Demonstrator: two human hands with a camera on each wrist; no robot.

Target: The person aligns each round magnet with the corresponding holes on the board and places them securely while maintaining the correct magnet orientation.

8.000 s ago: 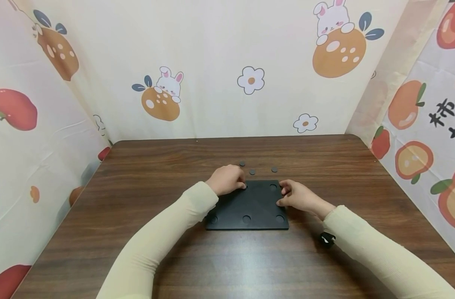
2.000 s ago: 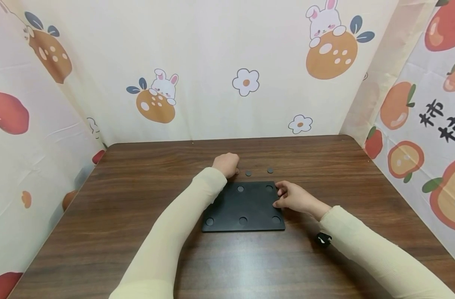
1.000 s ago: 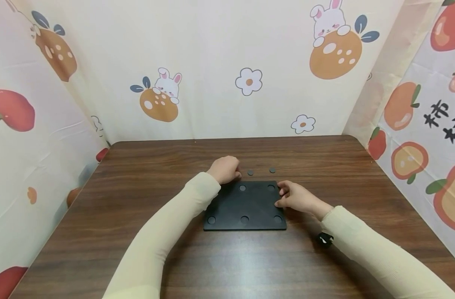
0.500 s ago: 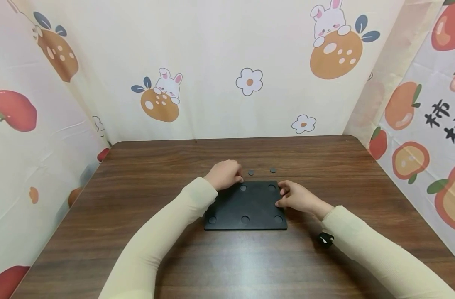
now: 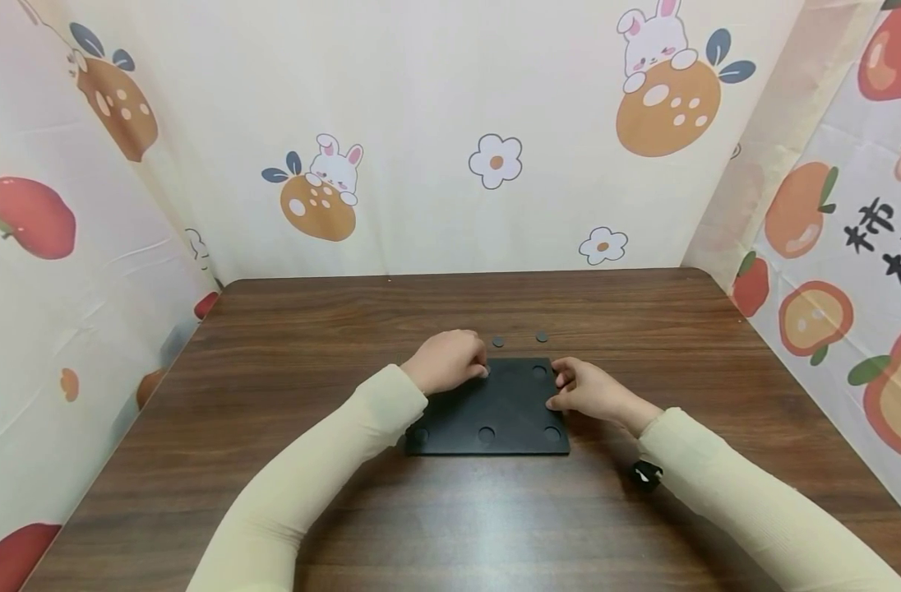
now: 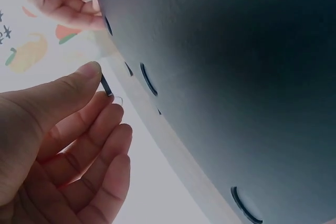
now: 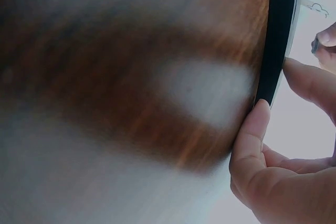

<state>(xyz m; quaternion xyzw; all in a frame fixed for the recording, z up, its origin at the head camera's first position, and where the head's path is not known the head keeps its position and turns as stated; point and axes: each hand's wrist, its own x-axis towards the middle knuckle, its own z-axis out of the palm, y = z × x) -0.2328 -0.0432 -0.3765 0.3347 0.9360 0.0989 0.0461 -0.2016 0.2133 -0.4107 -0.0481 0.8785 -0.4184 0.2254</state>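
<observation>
A thin black board point(image 5: 495, 411) with round recesses lies flat on the table. Between thumb and fingertips my left hand point(image 5: 449, 362) pinches a small dark disc point(image 6: 106, 84), seen edge-on in the left wrist view. That hand is over the board's far left part and covers some recesses there. My right hand point(image 5: 594, 395) holds the board's right edge, fingers bent, with thumb and fingertips touching it in the right wrist view. Just beyond the board lie two loose dark discs, one disc point(image 5: 498, 341) near the middle and another disc point(image 5: 542, 337) further right.
The brown wooden table point(image 5: 310, 329) spreads around the board. Behind it hangs a pale printed curtain point(image 5: 421, 99), with similar cloth at both sides. A small black device point(image 5: 646, 474) is at the right wrist.
Three loose discs lay beyond the board earlier; two lie there now. My left hand reached behind the board, then came back toward it with a disc. The right hand stays at the edge.
</observation>
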